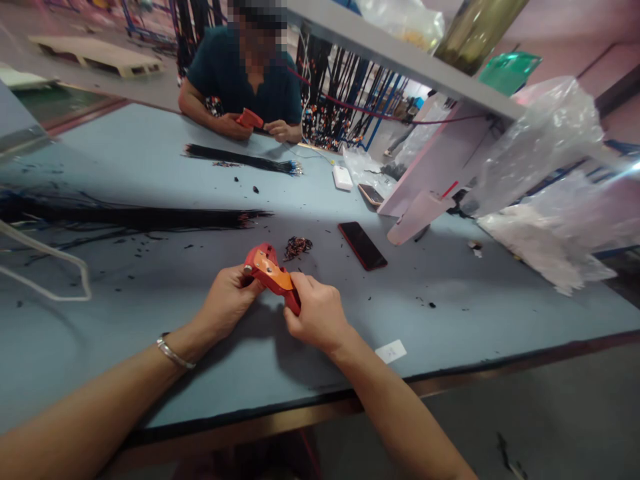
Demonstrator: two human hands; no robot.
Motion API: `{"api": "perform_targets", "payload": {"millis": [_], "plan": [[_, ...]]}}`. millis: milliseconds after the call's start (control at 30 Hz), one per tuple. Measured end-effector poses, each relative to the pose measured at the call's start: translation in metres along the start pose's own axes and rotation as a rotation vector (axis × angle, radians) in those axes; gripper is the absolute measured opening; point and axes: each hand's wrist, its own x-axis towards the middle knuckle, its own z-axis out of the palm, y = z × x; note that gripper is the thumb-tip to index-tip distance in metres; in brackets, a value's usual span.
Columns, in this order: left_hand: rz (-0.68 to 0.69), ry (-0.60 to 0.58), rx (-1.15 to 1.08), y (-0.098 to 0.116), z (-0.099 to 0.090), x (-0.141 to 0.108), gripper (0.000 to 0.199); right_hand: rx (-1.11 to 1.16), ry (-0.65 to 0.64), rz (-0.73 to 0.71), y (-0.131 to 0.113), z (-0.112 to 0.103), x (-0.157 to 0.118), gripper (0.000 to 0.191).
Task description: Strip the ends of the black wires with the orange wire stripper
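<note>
A red and orange wire stripper (pixel 270 270) is held above the table in front of me. My right hand (pixel 317 310) is wrapped round its handles. At the tool's head, my left hand (pixel 233 293) has its fingers pinched together; whatever lies between them is hidden. Just beyond the stripper is a small heap of wire scraps (pixel 299 247). To the left, a long bundle of black cables (pixel 175 217) lies on the blue-grey table (pixel 210 383), its stripped-looking ends pointing right.
Across the table a person (pixel 250 80) holds a similar red tool (pixel 249 119) behind a second cable bundle (pixel 240 159). A phone (pixel 363 245) and a white label (pixel 391 351) lie to the right, with plastic bags (pixel 555 247) farther off. A white bent frame (pixel 83 280) stands left.
</note>
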Motion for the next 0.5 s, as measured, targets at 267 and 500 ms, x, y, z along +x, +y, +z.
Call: {"api": "perform_targets", "payload": {"millis": [267, 500], "plan": [[-0.039, -0.001, -0.02, -0.0039, 0.0011, 0.0008, 0.034, -0.049, -0.04, 0.007, 0.0014, 0.0019, 0.0004, 0.036], [-0.083, -0.02, -0.095, -0.0028, 0.0029, 0.0016, 0.04, -0.076, -0.073, 0.029, 0.0007, 0.0013, 0.0031, 0.033]]}}
